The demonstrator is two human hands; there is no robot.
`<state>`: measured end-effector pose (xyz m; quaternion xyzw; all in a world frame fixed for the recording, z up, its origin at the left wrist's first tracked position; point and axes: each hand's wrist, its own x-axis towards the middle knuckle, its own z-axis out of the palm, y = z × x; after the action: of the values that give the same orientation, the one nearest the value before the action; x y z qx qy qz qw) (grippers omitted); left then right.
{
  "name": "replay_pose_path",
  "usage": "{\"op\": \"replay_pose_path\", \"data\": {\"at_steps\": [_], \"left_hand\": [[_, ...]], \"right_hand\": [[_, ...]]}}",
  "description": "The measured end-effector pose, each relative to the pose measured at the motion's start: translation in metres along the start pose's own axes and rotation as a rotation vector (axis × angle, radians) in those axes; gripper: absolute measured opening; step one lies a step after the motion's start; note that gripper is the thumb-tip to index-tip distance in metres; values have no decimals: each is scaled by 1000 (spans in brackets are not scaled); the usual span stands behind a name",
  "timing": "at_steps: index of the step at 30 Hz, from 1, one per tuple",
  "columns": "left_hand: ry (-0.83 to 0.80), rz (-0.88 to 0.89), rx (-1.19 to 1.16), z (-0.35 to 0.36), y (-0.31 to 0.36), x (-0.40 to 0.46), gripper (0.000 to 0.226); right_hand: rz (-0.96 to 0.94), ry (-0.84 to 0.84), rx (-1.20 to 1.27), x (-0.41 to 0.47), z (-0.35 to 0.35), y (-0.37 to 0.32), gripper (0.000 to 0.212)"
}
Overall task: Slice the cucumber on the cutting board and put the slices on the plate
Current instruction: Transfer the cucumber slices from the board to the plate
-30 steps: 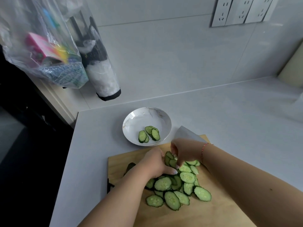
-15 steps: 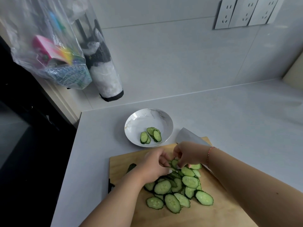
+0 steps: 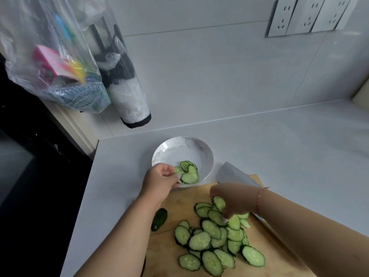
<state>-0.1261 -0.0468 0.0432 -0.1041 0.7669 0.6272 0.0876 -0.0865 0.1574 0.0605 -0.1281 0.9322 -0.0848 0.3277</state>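
The cucumber is already cut: most slices (image 3: 217,239) lie heaped on the board (image 3: 169,198), with a dark end piece (image 3: 159,218) at its left edge, beside the left forearm. A few slices (image 3: 188,173) sit in the plate (image 3: 180,145), which stands on the desk (image 3: 279,148) just beyond the board's far edge. The left hand (image 3: 159,181) is at the plate's near rim, its fingers pinching a pale slice (image 3: 177,170) (blurred, so whether it has touched down cannot be told). The right hand (image 3: 234,198) is over the far end of the heap, fingers curled round several slices (image 3: 219,203), one standing on edge in its grip. A knife blade (image 3: 233,174) lies flat past that hand, half on the board. As a judgement, the slicing looks finished and the transfer has barely begun: only a small share is in the plate, and the bulk of the heap remains to be carried over, handful by handful.
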Motion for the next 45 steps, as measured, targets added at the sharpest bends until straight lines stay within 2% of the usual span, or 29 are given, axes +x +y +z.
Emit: {"op": "replay_pose_path", "data": {"at_steps": [2, 4, 7, 10, 12, 16, 18, 21, 23, 26, 28, 32, 36, 40, 43, 45], "left_hand": [[114, -54, -43, 1, 0, 16, 15], [164, -68, 43, 2, -5, 29, 17], [90, -14, 380, 2, -8, 38, 33], [45, 59, 591, -1, 0, 35, 44], [106, 141, 642, -5, 6, 29, 40], [164, 231, 571, -12, 7, 14, 22], [141, 233, 547, -12, 5, 8, 15], [94, 204, 526, -10, 0, 0, 12], [65, 172, 527, -9, -6, -5, 13], [-1, 144, 555, -7, -15, -13, 12], [-82, 123, 593, -4, -20, -18, 12], [-213, 63, 710, 14, -26, -30, 22], [-246, 91, 865, 37, -29, -38, 45], [-238, 134, 1021, 45, -27, -37, 44], [-252, 113, 937, 43, -31, -37, 38], [-255, 78, 831, 36, -33, -39, 34]], "right_hand": [[-20, 18, -6, 2, -1, -1, 65], [-26, -7, 54, 8, -4, 3, 58], [-17, -23, 229, 16, -13, 11, 37], [-39, -8, 349, 21, -24, 18, 31], [-75, 15, 550, 24, -34, 22, 31], [-68, 108, 1139, 53, -54, 25, 27], [13, 233, 1239, 75, -59, 19, 26], [119, 413, 1168, 102, -58, 4, 24], [152, 446, 963, 114, -55, -1, 15], [177, 428, 518, 114, -55, 1, 41], [160, 487, 386, 100, -58, 0, 44], [190, 549, 268, 61, -49, -4, 21], [264, 420, 149, 44, -10, -11, 32], [304, 485, 186, 49, 17, -19, 29], [301, 505, 281, 51, 20, -22, 18], [283, 483, 382, 52, 21, -21, 24]]}}
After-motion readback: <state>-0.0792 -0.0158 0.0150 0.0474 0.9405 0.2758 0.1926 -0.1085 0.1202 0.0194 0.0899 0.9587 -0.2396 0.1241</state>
